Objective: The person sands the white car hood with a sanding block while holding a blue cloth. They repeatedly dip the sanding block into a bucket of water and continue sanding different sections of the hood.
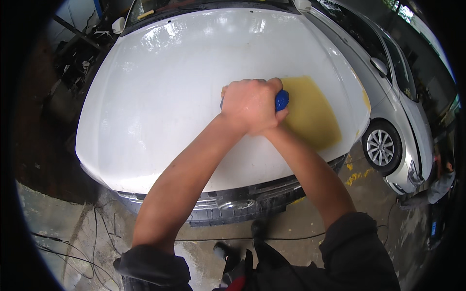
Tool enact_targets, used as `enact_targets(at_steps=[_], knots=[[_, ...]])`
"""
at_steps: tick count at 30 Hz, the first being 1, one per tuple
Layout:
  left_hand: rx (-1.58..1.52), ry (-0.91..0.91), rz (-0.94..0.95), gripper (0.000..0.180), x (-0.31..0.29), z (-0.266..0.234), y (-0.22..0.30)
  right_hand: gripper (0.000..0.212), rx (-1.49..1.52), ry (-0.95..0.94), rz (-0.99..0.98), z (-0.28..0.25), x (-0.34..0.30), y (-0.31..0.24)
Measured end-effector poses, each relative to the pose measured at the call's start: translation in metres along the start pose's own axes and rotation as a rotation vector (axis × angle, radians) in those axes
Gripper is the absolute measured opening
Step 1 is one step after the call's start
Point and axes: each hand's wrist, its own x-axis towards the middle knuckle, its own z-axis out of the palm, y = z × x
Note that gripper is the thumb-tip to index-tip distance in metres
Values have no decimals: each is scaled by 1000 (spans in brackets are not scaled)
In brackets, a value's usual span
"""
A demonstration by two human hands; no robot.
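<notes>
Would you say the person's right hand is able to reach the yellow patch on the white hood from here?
Probably yes: the right hand lies under the left hand on the blue block, at the yellow patch edge, nothing between.

Glossy white painted-metal hood [184,97], matt yellowish patch [310,116], rough wet concrete floor [58,213]

Wet concrete floor [291,228], perhaps a workshop.

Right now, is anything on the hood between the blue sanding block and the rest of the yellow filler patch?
Nothing visible. Both hands press the blue sanding block at the yellow filler patch's left edge; the white hood there is bare.
</notes>
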Motion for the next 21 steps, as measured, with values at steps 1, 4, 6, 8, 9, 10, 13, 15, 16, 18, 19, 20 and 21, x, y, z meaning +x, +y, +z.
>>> enact_targets(at_steps=[1,4,6,8,9,10,13,15,16,18,19,20,21], knots=[[30,-17,-33,30,-13,-2,-15,24,-213,-14,-189,28,-13,-20],[55,-49,-103,34,-46,-13,-45,36,-701,102,-648,60,-80,-87],[42,28,-102,35,-44,-18,-50,44,-754,54,-745,49,-75,-79],[29,165,-110,35,-54,-20,-74,57,-509,-285,-132,14,-12,-100],[42,184,-182,34,-54,-25,-86,58,-883,-275,-182,-3,16,-94],[89,266,-212,34,-52,-29,-100,57,-916,138,-419,-13,41,-46],[396,346,-476,34,-139,-64,-206,67,-902,37,-353,34,33,-80],[511,348,-707,35,-223,-84,-260,71,-857,-184,-443,58,-29,-89],[616,415,-715,35,-260,-96,-269,71,-854,-260,-494,58,-63,-99],[759,491,-716,33,-283,-103,-274,70,-802,-363,-503,48,-67,-98],[800,495,-720,32,-285,-101,-273,70,-748,-399,-464,42,-48,-93],[856,492,-716,31,-290,-106,-274,64,-667,-377,-393,39,-13,-101],[848,499,-716,31,-286,-110,-276,61,-693,-300,-413,37,27,-100]])
